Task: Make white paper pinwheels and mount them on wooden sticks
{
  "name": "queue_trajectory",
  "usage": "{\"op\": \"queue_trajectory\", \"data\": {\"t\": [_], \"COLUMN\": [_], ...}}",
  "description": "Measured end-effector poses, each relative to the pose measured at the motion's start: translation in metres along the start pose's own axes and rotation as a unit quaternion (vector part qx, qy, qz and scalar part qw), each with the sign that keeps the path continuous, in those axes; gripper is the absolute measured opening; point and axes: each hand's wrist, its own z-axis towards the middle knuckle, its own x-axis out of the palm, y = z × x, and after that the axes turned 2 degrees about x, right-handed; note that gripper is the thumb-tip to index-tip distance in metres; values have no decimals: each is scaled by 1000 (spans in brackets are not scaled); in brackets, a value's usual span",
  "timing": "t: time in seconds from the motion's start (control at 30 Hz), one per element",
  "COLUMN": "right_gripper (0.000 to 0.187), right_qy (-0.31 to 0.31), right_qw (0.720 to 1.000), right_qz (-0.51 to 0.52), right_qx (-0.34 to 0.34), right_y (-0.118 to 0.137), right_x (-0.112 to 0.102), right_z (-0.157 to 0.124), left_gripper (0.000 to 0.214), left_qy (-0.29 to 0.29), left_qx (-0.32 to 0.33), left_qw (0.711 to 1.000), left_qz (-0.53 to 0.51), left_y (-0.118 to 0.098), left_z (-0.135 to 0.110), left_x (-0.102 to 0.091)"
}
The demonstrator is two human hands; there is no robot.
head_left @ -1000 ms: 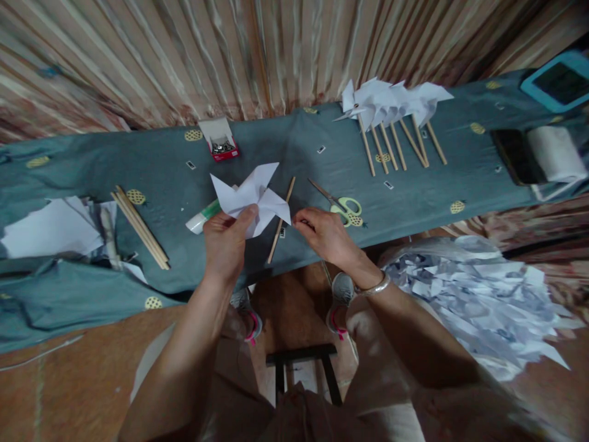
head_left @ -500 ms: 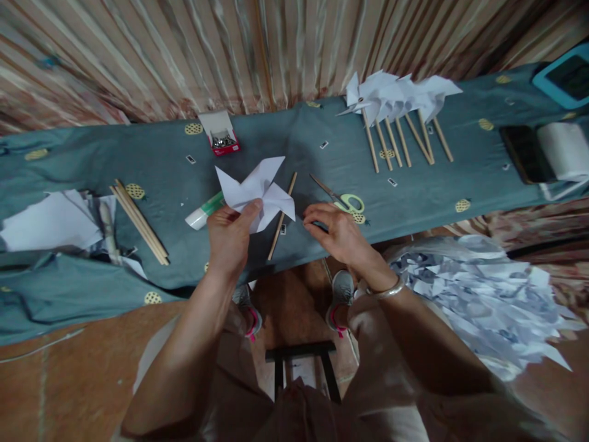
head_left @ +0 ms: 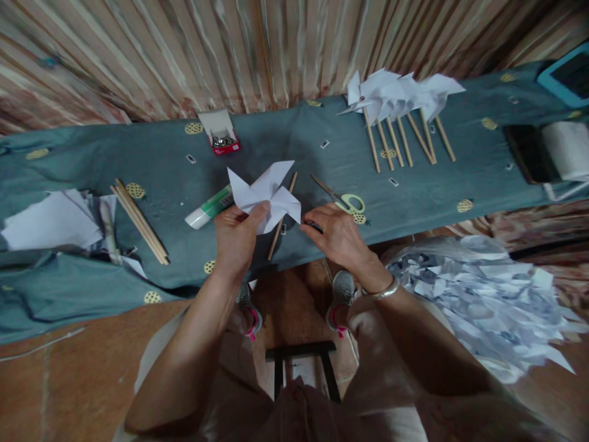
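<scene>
My left hand [head_left: 237,236] pinches a folded white paper pinwheel [head_left: 262,193] from below, thumb on its middle, holding it above the table's front edge. My right hand [head_left: 334,233] is right beside it, fingers curled against the pinwheel's right blade; something small and dark shows at the fingertips, but I cannot make it out. A single wooden stick [head_left: 281,215] lies on the cloth under the pinwheel. A white glue stick with a green label [head_left: 209,207] lies just left of my left hand. Green-handled scissors [head_left: 343,197] lie just beyond my right hand.
Several finished pinwheels on sticks [head_left: 400,113] lie at the back right. An open red pin box [head_left: 221,136], a bundle of sticks [head_left: 140,224], paper sheets [head_left: 50,220], a phone [head_left: 529,153] and a paper roll [head_left: 568,150] lie on the teal cloth [head_left: 138,159]. Paper scraps [head_left: 478,301] heap at the right.
Both hands have shifted a little to the right and closer together. My right hand now touches the pinwheel's right blade.
</scene>
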Motion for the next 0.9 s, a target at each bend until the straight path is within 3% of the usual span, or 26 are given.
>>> {"op": "queue_trajectory", "data": {"t": [0.17,0.57,0.9], "right_gripper": [20,21,21], "right_qy": [16,-10,-4], "right_qw": [999,999,999], "right_qz": [-26,-37,-46], "right_qx": [-24,4,16], "right_y": [1,-9,-6], "right_x": [-1,-13,-10], "right_z": [0,-5,-4], "left_gripper": [9,13,14], "left_qy": [5,19,18], "left_qx": [-4,-31,-28], "left_qw": [1000,999,999], "left_qz": [7,-21,6], "left_y": [-1,2,3], "left_z": [-1,-7,-7], "left_x": [1,1,1]}}
